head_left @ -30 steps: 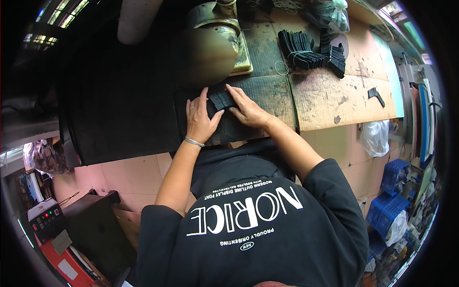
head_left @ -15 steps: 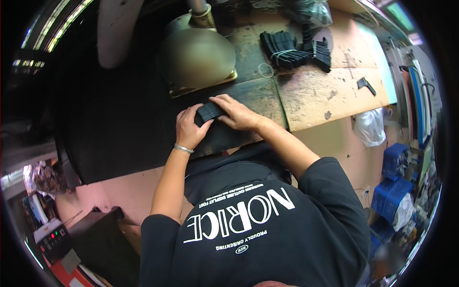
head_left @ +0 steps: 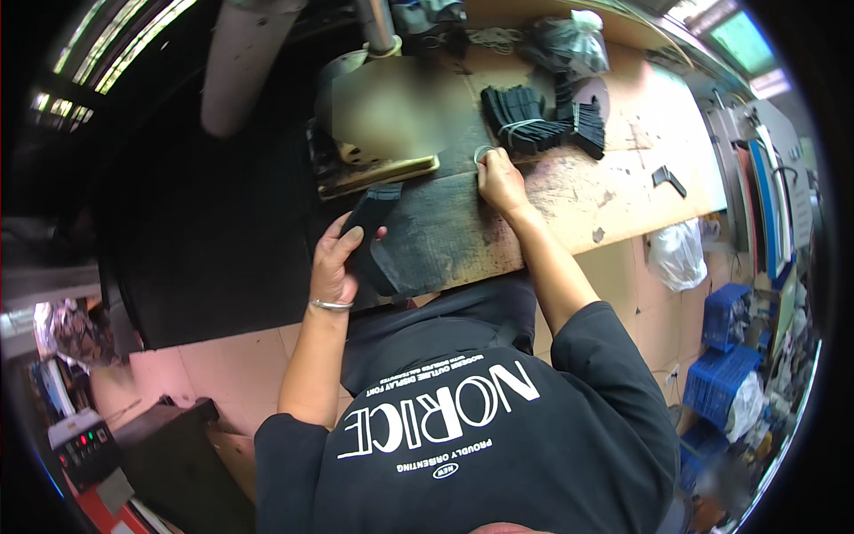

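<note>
My left hand (head_left: 334,258) is closed around a stack of flat black pieces (head_left: 366,222), held tilted over the dark part of the table, thumb on top. The pieces' exact kind I cannot make out. To the right, my right hand (head_left: 503,184) has its fingers pinched together on a thin pale rubber band (head_left: 482,152) at the table surface. Just beyond that hand lies a bundle of similar black pieces (head_left: 525,120) with a pale band around it. A single bent black piece (head_left: 669,181) rests near the table's right end.
A machine base (head_left: 378,176), its upper part blurred, stands behind my left hand. Clear plastic bags lie at the back of the worktable (head_left: 569,200) and hang at its front edge (head_left: 678,254). Blue crates (head_left: 722,383) stand on the floor at right.
My right hand has left the black stack and moved right and away from me to the rubber band. My left hand alone now holds the stack, tilted more upright.
</note>
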`<state>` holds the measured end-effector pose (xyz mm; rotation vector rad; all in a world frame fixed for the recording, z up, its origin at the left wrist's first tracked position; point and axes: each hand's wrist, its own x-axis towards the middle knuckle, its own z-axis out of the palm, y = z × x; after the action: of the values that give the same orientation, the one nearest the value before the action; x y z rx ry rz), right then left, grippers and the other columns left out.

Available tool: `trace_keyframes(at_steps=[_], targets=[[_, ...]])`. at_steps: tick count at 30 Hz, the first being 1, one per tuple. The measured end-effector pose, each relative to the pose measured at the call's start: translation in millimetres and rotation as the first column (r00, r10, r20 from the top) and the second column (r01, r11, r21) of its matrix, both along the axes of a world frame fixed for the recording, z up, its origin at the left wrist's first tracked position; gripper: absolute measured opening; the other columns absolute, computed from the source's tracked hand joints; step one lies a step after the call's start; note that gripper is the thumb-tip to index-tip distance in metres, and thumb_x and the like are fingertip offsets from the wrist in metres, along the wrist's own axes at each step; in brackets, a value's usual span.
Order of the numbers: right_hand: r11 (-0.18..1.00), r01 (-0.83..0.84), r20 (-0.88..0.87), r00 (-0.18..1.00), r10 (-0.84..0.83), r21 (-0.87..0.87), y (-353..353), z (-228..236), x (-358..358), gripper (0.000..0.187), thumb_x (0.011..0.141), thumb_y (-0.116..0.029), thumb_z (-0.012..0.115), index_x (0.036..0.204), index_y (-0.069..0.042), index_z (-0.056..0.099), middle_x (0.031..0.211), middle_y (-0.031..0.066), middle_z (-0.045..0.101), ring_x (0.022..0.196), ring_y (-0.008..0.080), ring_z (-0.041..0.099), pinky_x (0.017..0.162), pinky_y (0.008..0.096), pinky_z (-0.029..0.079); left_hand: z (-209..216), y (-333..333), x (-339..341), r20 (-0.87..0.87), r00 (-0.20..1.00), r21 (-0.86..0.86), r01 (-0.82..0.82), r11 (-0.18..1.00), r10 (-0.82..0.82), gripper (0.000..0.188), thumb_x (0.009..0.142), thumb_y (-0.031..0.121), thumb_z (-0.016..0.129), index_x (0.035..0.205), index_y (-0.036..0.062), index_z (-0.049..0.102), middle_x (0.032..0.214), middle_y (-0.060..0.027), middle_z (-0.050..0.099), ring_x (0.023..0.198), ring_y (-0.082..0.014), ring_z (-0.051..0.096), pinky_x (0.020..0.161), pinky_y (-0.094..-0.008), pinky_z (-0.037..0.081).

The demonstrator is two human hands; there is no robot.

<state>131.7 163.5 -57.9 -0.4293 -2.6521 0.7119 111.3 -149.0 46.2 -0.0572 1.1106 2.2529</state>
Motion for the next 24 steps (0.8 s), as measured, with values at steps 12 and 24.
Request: trace_keyframes(at_steps=[12,24], targets=[[0.630,-0.347,0.058,0.845,0.531,-0.695,-104,83,20,0.019,0.089,-0.013,0.062,0.101,0.002,0.061,0.079,0.0189,0.065,0.080,0.0251,0.066,0.075,0.0365,0.051,-5,3,25,0.154,0.984,0.116,0.071,0.991,-0.088,0.038,0.088,0.016,0.069,0.120,-0.0019,0.059,0.104,-0.0111,0.068,0.092,-0.0195,0.067,0.085,-0.0311,0.054],[-0.099,-0.066,-0.112,0.790,0.603,-0.993,-80,150,36,0.050,0.093,-0.009,0.037,0.141,0.004,0.042,0.053,0.0081,0.054,0.047,0.0173,0.061,0.056,0.0342,0.059,-21,-6,18,-0.550,0.827,-0.568,-0.269,0.778,-0.116,0.039,0.076,0.015,0.080,0.107,-0.0004,0.062,0.093,-0.0120,0.071,0.083,-0.0213,0.069,0.076,-0.0308,0.055]])
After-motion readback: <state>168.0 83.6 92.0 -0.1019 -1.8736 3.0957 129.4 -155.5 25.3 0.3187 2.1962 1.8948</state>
